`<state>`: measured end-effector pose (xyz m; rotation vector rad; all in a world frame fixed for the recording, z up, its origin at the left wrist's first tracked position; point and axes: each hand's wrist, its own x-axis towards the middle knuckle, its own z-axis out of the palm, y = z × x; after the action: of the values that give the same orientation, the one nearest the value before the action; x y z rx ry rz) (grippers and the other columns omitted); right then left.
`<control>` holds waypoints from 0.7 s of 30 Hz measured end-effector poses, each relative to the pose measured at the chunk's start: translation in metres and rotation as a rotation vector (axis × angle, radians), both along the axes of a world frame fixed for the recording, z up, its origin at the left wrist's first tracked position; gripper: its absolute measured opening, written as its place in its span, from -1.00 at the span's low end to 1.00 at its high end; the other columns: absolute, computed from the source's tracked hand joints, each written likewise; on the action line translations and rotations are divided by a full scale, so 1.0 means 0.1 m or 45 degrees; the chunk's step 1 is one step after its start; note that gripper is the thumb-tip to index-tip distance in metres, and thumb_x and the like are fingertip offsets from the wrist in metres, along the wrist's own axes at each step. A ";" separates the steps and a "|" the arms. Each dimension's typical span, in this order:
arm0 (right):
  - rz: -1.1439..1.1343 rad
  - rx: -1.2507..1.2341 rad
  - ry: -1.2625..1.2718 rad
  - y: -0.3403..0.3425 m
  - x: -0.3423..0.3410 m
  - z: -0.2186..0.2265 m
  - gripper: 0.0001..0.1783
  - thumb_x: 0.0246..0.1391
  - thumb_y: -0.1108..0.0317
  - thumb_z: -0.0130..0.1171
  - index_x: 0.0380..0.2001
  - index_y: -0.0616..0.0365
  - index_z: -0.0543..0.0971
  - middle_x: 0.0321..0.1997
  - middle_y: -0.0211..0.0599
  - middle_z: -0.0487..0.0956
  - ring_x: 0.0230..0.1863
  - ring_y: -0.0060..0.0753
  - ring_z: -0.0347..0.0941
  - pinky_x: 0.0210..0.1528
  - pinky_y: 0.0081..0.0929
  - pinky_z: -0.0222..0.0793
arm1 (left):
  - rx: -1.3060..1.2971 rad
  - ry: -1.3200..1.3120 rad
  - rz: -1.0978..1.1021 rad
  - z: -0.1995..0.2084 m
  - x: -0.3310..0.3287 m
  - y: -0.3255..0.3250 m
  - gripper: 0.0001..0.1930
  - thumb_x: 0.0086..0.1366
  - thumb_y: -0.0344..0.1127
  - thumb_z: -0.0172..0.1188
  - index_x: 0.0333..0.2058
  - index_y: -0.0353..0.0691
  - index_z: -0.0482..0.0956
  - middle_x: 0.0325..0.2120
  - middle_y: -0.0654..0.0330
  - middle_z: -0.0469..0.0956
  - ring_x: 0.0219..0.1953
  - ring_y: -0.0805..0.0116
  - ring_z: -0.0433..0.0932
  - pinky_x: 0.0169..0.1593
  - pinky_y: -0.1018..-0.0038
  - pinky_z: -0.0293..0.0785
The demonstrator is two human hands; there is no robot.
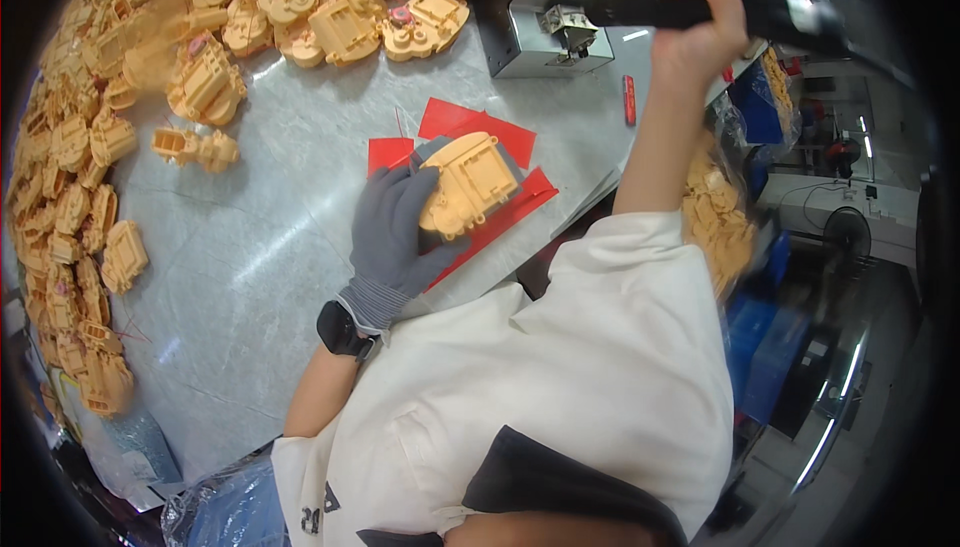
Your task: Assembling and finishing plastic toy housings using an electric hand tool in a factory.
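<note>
My left hand, in a grey knit glove, grips a tan plastic housing with a rectangular recess facing up. Beneath the housing is a grey block-like support, mostly hidden, and around it lie red sheets. My bare right hand is raised at the upper right, wrapped round a black electric screwdriver. The tool lies roughly level, its narrow end pointing left, above a grey metal box that looks like a screw feeder. Whether the tip touches the box cannot be made out.
Many tan housings are heaped along the table's left and far sides. A lone small tan part lies inside the heap's edge. A red marker-like stick sits right of the box. More tan parts are piled beyond my right arm.
</note>
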<state>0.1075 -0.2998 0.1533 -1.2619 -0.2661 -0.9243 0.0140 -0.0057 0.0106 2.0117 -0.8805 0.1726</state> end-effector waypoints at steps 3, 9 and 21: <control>0.179 0.278 -0.014 0.43 0.29 -0.08 -0.90 -0.24 0.54 0.04 -0.55 0.23 0.37 -0.70 -0.35 0.34 -0.77 -0.46 0.27 -0.65 -0.58 0.21 | 0.030 0.023 0.041 -0.07 -0.01 0.02 -0.21 -0.24 -0.17 0.44 0.03 -0.26 0.33 -0.10 -0.03 0.42 -0.03 -0.04 0.39 0.10 0.15 0.28; -0.297 -0.351 0.250 0.57 0.26 0.05 -0.92 -0.25 0.54 0.05 -0.68 0.22 0.37 -0.75 -0.38 0.37 -0.77 -0.51 0.28 -0.65 -0.62 0.19 | -0.018 0.012 0.029 -0.07 -0.01 0.00 -0.21 -0.24 -0.16 0.43 0.02 -0.27 0.33 -0.12 -0.03 0.43 -0.03 -0.06 0.39 0.09 0.14 0.28; -0.245 -0.256 0.178 0.57 0.19 0.03 -0.90 -0.25 0.51 0.08 -0.59 0.23 0.37 -0.69 -0.34 0.38 -0.71 -0.49 0.32 -0.60 -0.60 0.24 | -0.015 0.017 0.009 -0.05 0.00 0.01 -0.22 -0.23 -0.17 0.43 0.02 -0.28 0.33 -0.12 -0.04 0.43 -0.04 -0.09 0.39 0.07 0.15 0.29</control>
<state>0.1261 -0.2427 0.1567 -1.5517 -0.1310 -0.9853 0.0143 -0.0045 0.0059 2.0031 -0.8623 0.1681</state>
